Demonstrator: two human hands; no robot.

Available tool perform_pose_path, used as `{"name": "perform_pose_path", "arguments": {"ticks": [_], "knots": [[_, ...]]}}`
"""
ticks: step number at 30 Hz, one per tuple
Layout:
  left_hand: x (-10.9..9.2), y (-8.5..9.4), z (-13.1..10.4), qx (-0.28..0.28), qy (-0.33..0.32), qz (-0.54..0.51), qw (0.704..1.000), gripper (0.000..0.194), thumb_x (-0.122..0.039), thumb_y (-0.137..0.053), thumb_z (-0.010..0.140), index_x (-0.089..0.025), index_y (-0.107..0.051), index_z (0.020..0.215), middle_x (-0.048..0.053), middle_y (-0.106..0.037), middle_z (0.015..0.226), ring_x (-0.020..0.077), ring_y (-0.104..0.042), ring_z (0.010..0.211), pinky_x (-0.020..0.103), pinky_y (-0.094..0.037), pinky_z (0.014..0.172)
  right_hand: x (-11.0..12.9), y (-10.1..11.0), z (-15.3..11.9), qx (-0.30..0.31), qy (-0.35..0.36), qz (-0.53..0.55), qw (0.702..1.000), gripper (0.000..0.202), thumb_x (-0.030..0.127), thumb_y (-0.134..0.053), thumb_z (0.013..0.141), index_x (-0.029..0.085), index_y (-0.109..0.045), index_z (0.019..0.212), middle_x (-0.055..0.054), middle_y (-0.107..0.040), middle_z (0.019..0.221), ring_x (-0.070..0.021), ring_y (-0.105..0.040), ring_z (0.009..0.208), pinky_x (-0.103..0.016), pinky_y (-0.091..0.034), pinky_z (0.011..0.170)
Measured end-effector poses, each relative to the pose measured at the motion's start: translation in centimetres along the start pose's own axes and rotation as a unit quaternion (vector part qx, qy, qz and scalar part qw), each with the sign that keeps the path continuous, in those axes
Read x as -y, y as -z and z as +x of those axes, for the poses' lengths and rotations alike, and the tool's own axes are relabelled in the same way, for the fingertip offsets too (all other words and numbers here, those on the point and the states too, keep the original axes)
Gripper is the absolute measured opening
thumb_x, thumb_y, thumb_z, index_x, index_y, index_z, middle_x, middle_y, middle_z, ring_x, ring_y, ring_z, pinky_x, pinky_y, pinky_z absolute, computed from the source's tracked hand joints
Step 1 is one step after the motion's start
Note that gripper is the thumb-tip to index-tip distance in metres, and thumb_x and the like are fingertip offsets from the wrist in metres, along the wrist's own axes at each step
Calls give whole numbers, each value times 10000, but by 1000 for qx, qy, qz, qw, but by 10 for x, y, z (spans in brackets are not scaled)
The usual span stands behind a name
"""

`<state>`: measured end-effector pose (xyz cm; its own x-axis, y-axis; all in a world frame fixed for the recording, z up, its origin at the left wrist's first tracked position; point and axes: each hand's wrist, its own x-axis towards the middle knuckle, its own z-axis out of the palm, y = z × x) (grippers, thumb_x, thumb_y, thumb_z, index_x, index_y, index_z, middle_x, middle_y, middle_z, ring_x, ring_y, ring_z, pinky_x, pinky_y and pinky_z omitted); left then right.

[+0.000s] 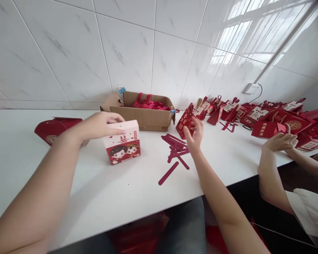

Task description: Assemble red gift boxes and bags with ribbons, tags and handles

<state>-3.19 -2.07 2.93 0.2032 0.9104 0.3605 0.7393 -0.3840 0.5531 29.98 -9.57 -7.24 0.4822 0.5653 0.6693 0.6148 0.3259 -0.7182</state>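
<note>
My left hand (103, 125) is closed around the upper part of a small pink-and-red box (125, 150) printed with two cartoon figures, which stands on the white table. My right hand (194, 134) has its fingers apart beside a red patterned box (184, 121); whether the fingertips touch it cannot be made out. A loose pile of dark red strips (175, 146) lies between the hands, with one separate strip (168, 173) nearer the front edge. To the left, behind my left forearm, sits a dark red box (57, 128), partly hidden.
An open cardboard box (148, 116) with red ribbons (151, 104) stands against the tiled wall. Many red gift boxes (283, 118) crowd the right side. Another person's hands (279, 141) hold a red box there. The table's front edge (159, 211) runs below.
</note>
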Motion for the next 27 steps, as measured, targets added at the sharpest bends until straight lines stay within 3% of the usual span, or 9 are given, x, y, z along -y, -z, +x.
{"name": "perform_pose_path", "arguments": {"ticks": [2, 4, 6, 10, 14, 18, 20, 23, 27], "knots": [[-14, -23, -6, -11, -35, -56, 998, 618, -518, -726, 640, -251, -527, 1160, -17, -595, 792, 155, -575, 686, 248, -450, 603, 23, -17, -6, 128, -1, 139, 982, 611, 514, -586, 820, 302, -430, 1372, -96, -529, 1315, -252, -528, 1218, -413, -495, 960], [-27, -49, -15, -20, -71, -114, 991, 637, -487, -735, 658, -259, -483, 1196, -11, -582, 820, 158, -577, 707, 256, -459, 613, 38, -32, -13, 272, -26, 247, 930, 743, 506, -674, 766, 342, -354, 1416, -65, -596, 1251, -236, -581, 1152, -409, -518, 929], [-36, -74, -24, -32, -106, -171, 979, 671, -451, -750, 664, -268, -433, 1226, -8, -562, 836, 162, -579, 731, 263, -470, 621, 46, -42, -21, 325, -61, 305, 893, 786, 487, -707, 746, 346, -334, 1423, -44, -646, 1140, -218, -643, 1012, -397, -548, 864], [-42, -100, -32, -27, -169, -280, 945, 696, -367, -741, 707, -273, -339, 1267, -14, -527, 837, 149, -569, 718, 268, -492, 625, 44, -42, -31, 272, -114, 348, 890, 744, 457, -703, 762, 350, -347, 1406, -6, -672, 946, -196, -657, 823, -373, -566, 754], [-38, -95, -27, 57, -194, -346, 916, 586, -291, -642, 799, -249, -337, 1297, -19, -577, 790, 141, -597, 703, 310, -540, 732, 35, -37, -32, 207, -112, 328, 915, 688, 444, -703, 766, 352, -398, 1375, -6, -668, 915, -199, -642, 812, -366, -560, 731], [-36, -90, -22, 42, -164, -322, 931, 409, -331, -645, 813, -228, -534, 1194, 31, -648, 857, 185, -642, 840, 353, -550, 844, 30, -40, -31, 159, -94, 263, 947, 385, 428, -681, 785, 288, -575, 1128, -28, -644, 969, -188, -619, 817, -336, -537, 712], [-37, -91, -22, 34, -159, -289, 943, 244, -361, -617, 836, -222, -638, 1036, 52, -653, 900, 200, -639, 874, 354, -559, 833, 30, -41, -31, 153, -87, 212, 961, 279, 432, -662, 799, 261, -599, 1010, -26, -627, 916, -181, -603, 792, -335, -527, 715], [-38, -93, -24, 9, -177, -238, 955, 187, -386, -596, 844, -232, -688, 895, 53, -597, 901, 196, -624, 851, 353, -577, 800, 32, -41, -30, 116, -49, 160, 979, 213, 428, -678, 780, 242, -628, 872, -39, -586, 938, -195, -592, 884, -359, -512, 822], [-42, -90, -23, 20, -181, -205, 962, 219, -431, -584, 841, -234, -669, 798, 53, -585, 865, 201, -614, 812, 351, -575, 753, 36, -41, -29, 158, -99, 235, 954, 249, 443, -715, 731, 229, -622, 818, -45, -626, 958, -196, -608, 866, -339, -525, 760]]}}
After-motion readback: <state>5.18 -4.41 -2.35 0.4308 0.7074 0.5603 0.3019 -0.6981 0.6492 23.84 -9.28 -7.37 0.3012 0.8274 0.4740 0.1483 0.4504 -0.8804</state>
